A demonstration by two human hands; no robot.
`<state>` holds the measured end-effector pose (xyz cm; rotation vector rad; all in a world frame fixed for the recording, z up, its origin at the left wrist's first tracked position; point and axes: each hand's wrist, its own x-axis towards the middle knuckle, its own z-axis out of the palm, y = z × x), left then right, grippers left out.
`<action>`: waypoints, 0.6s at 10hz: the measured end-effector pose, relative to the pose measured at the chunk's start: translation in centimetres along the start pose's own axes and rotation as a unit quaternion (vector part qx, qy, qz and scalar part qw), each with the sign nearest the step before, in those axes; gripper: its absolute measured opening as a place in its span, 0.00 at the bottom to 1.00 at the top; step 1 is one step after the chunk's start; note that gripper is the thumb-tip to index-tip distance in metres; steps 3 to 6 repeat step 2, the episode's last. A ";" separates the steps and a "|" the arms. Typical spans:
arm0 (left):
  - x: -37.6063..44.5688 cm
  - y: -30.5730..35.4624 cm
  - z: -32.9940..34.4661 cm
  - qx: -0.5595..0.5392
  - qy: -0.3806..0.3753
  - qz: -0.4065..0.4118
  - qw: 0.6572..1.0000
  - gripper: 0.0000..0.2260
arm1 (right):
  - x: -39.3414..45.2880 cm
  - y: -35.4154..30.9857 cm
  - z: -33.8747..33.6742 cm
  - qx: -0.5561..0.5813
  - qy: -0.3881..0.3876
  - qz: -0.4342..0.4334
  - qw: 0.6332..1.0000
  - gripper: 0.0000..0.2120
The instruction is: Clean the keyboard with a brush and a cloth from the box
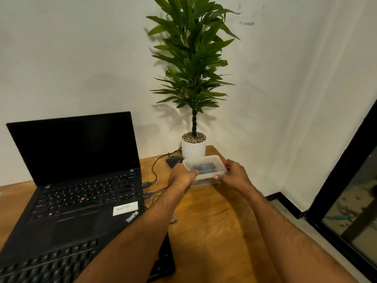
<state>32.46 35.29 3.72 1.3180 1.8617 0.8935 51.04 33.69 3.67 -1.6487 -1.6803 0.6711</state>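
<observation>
An open ThinkPad laptop (77, 172), screen dark, occupies the wooden desk (214, 217) to the left of the clear plastic box (205, 170). A separate black keyboard (61, 262) lies directly in front of the laptop, at the near desk edge, well to the left of and nearer than the box. Two cables (152, 188) plug into the laptop's right side, between the laptop and the box. A black mouse (173, 161) sits just behind the box's left end.

The left hand (182, 175) grips the left end of the box, fingers curled over its lid edge. The box rests on the desk with its lid on; a dark item shows through the lid but cannot be identified. The right hand (234, 174) holds the right end of the box, thumb curled against the front wall, next to a red clip (224, 162). A potted plant (193, 78) in a white pot stands immediately behind the box, against the wall.
</observation>
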 end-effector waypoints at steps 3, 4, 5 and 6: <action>-2.0 -1.3 -2.1 0.092 0.060 0.063 0.992 0.15 | -2.6 -1.5 0.0 -0.112 0.043 -0.044 0.992 0.28; -2.0 -1.3 -2.1 0.092 0.060 0.063 0.992 0.15 | -2.6 -1.5 0.0 -0.112 0.043 -0.044 0.992 0.28; -2.0 -1.3 -2.1 0.092 0.060 0.063 0.992 0.15 | -2.6 -1.5 0.0 -0.112 0.043 -0.044 0.992 0.28; -2.0 -1.3 -2.1 0.092 0.060 0.063 0.992 0.15 | -2.6 -1.5 0.0 -0.112 0.043 -0.044 0.992 0.28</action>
